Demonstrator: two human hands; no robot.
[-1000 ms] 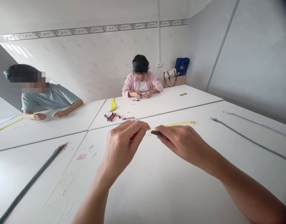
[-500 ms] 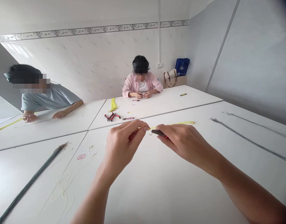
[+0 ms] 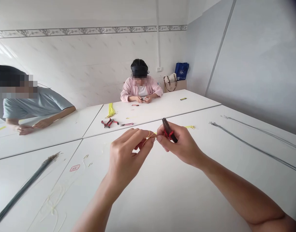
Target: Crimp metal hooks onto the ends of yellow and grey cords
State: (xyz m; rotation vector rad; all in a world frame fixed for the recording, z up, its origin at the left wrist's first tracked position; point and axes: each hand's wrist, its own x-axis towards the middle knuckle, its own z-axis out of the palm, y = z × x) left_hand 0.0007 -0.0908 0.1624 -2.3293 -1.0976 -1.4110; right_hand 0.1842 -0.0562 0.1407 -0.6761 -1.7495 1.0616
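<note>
Left hand (image 3: 127, 154) pinches yellow wire (image 3: 149, 136); right hand (image 3: 180, 145) grips red-handled pliers (image 3: 169, 130). Dark wires (image 3: 254, 146) lie on the white tabletop (image 3: 167, 193) before a tiled wall (image 3: 90, 64).

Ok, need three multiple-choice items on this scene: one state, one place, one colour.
1. The slim pliers with black-and-red handles are: A lying on the table; B held in the right hand; C hanging on the wall.
2. The bundle of thin yellow cord lies: A on the far white tabletop; B on the floor; C inside a bag.
3. The seated co-worker's jacket is: A grey; B green; C pink.

1 B: the fingers wrap the handles.
2 A: it rests left of the co-worker.
3 C: pink sleeves show at the table edge.
</note>
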